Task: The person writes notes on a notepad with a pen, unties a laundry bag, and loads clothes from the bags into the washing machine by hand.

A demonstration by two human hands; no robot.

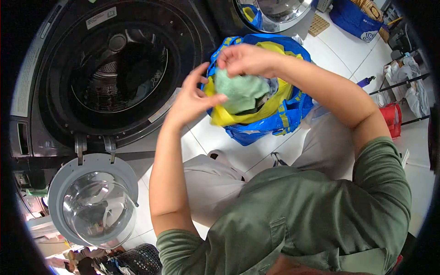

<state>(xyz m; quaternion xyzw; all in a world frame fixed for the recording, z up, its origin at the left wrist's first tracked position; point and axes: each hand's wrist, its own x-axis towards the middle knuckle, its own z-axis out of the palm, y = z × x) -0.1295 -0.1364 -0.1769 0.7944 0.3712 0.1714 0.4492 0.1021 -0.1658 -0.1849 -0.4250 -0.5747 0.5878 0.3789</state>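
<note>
A light green cloth [240, 91] lies bunched on top of the yellow lining [270, 110] of a blue bag [250, 133]. My right hand [245, 60] is over the cloth's upper edge, its fingers curled in and closed on the fabric, slightly blurred. On the bag's left side is my left hand [195, 98], thumb and fingers spread apart, the thumb tip close to the cloth. Darker fabric shows beneath the green cloth inside the bag.
At the left a black washing machine [183, 41] has its drum [110, 78] uncovered, with the round door [57, 206] swung out below. Another machine door [302, 13] is beyond the bag. A blue tote [348, 20] and a wire rack stand at the right; a black basket [144, 259] is lower left.
</note>
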